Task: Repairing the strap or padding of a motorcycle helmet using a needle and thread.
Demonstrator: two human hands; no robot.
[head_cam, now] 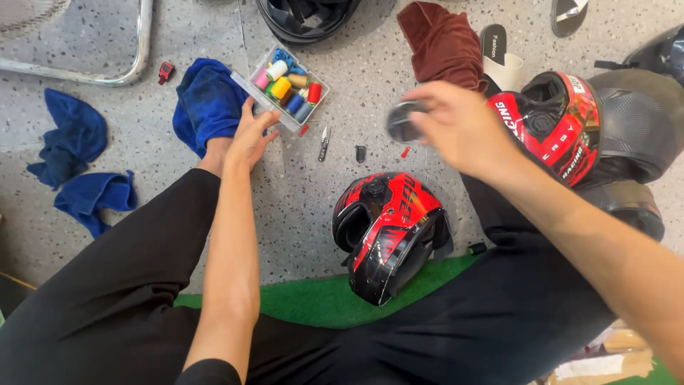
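My left hand (251, 135) rests with fingers apart on my knee, its tips beside a clear plastic box (285, 87) of several coloured thread spools. My right hand (459, 127) is raised above the floor and grips a small dark round object (403, 121), blurred by motion. Between my legs a red and black helmet (388, 232) lies on the speckled floor. Small snips (324, 142) and a small black piece (360, 153) lie on the floor between my hands.
A second red and black helmet (563, 121) sits at right beside dark helmets (641, 128). Blue cloths (208, 103) lie at left, a maroon cloth (442, 43) at the top, sandals (499, 57) near it. A green mat (320, 296) lies under my legs.
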